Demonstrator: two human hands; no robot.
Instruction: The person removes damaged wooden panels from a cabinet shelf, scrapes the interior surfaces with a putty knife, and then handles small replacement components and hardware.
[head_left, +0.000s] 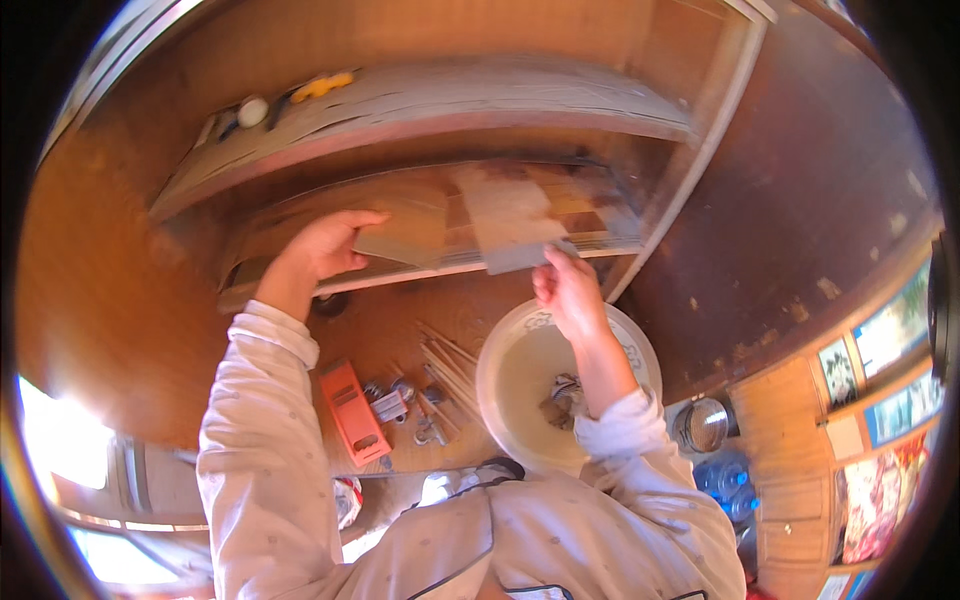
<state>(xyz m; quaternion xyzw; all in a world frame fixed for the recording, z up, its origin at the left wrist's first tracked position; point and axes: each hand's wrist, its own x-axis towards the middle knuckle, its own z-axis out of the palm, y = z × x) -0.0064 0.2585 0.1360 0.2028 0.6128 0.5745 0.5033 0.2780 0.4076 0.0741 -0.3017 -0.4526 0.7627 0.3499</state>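
Note:
My left hand (330,245) grips the left edge of a thin brown sheet (405,225) at the lower shelf (250,300) of a wooden cupboard, fingers curled around it. To its right, my right hand (565,290) pinches a greyish sheet (515,260), which lies against a pale, worn piece (500,200) on that shelf. Whether these sheets are separate or joined, I cannot tell. Below my right hand sits a white basin (515,390) with cloudy water and a crumpled cloth (555,405) in it, partly hidden by my forearm.
The upper shelf (440,105) holds a yellow object (320,85) and a round white item (252,112). On the counter (370,330) are an orange slicer (355,410), wooden sticks (445,370) and utensils. Blue water bottles (730,485) stand at lower right, beside wooden cabinets (790,480).

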